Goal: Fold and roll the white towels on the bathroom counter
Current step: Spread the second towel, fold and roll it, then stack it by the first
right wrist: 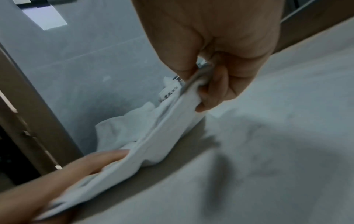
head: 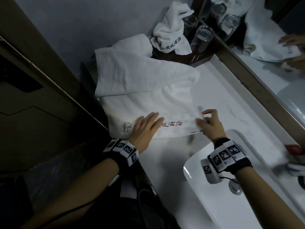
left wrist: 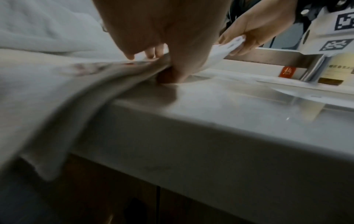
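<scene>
A white towel (head: pixel 148 100) with printed characters lies spread on the white counter (head: pixel 222 96), its far end folded over. My left hand (head: pixel 146 128) presses flat on the near part, fingers straight beside the logo; in the left wrist view the palm (left wrist: pixel 162 30) bears down on the cloth (left wrist: pixel 57 91) at the counter's edge. My right hand (head: pixel 203 121) pinches the towel's near right corner and lifts it slightly; the right wrist view shows thumb and fingers (right wrist: pixel 208 91) clamped on the hem (right wrist: pixel 153 136). A second white towel (head: pixel 171 30) sits bunched at the back.
Drinking glasses (head: pixel 203 37) stand beside the bunched towel on a dark tray (head: pixel 175 57). A sink basin (head: pixel 222 204) opens at the near right, under my right wrist. A mirror (head: pixel 272 47) runs along the right. A red item (head: pixel 295 148) lies beyond the sink.
</scene>
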Available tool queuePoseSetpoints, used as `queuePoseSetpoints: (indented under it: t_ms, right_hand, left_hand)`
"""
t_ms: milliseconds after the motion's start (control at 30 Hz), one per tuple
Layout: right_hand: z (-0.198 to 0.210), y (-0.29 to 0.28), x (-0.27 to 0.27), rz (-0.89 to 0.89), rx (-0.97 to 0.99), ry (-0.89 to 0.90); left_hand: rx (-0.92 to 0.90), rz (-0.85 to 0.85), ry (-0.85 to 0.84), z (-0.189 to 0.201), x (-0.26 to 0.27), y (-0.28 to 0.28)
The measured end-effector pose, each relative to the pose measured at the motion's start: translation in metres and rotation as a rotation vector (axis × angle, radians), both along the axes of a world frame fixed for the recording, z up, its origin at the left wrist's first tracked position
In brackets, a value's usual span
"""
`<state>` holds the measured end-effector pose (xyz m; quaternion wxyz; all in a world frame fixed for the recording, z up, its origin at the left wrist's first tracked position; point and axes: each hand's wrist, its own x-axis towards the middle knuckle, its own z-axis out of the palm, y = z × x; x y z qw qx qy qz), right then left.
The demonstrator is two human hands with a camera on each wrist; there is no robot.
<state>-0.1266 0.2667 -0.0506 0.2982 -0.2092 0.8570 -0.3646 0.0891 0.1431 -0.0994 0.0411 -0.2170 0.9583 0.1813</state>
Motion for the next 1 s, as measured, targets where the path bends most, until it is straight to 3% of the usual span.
queuePoseSetpoints:
  t_ms: [100,333,467,567,667,800,1000]
  right_hand:
    - [0.001,0.016,-0.029,-0.054,0.063,0.139]
    - [-0.024,0.019,-0.040,-0.115,0.271,0.189]
    - [-0.029,0.016,-0.043,-0.117,0.357,0.208]
    - [-0.030,0.016,-0.044,-0.109,0.379,0.192]
    - [-0.029,0.017,-0.042,-0.119,0.365,0.174]
    - [-0.029,0.020,-0.037,-0.109,0.344,0.166]
    - [-0.032,0.025,-0.034,-0.063,0.316,0.072]
  left_hand:
    - [-0.011,-0.027,-0.022,-0.004,0.007,-0.007]
    - [-0.194,0.003,-0.025,-0.006,0.040,-0.006]
    - [-0.068,0.066,0.009,-0.007,0.068,-0.016]
    - [0.012,0.174,0.136,-0.005,0.085,-0.019]
    - [0.236,0.435,0.231,-0.009,0.098,-0.014]
    - [0.797,0.825,0.318,-0.011,0.101,-0.019]
    - [1.301,1.035,0.421,-0.002,0.092,-0.019]
